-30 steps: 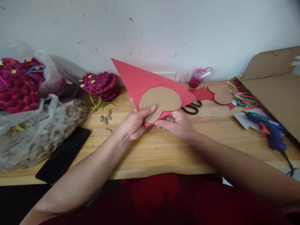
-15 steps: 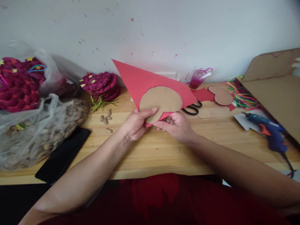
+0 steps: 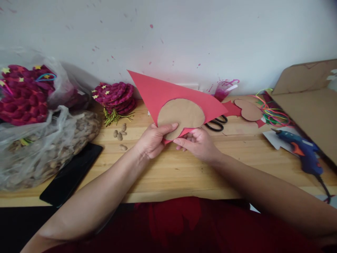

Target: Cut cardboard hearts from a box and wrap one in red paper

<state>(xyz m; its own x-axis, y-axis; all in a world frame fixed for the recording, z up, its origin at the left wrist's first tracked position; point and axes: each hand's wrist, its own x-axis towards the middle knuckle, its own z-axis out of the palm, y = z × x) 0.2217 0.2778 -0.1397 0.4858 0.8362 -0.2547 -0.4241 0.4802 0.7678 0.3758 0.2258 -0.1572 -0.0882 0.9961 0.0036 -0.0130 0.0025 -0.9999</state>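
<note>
Above the table I hold a pointed sheet of red paper [image 3: 155, 91] with a rounded cardboard cutout [image 3: 181, 112] lying flat against it. My left hand [image 3: 155, 140] grips both at their lower left, its thumb pressed on the cardboard and its fingers behind. At the lower edge, my right hand [image 3: 198, 144] pinches the red paper between thumb and fingers, beside a notch in the cardboard. Some of the right fingertips are hidden. Black-handled scissors [image 3: 217, 123] lie just behind my right hand, their blades out of sight under the paper.
Left are a bag of peanuts [image 3: 65, 147], a black phone [image 3: 71, 175], several loose peanuts [image 3: 120, 133] and purple decorated pieces [image 3: 114, 98]. On the right lie a cardboard cutout on red paper [image 3: 249, 109], colourful cords [image 3: 276, 114], a blue glue gun [image 3: 302, 147] and a cardboard box [image 3: 308, 102].
The view has shifted slightly, so the whole scene sits a little differently in the picture. Both hands keep their grip on the red paper, almost unmoved.
</note>
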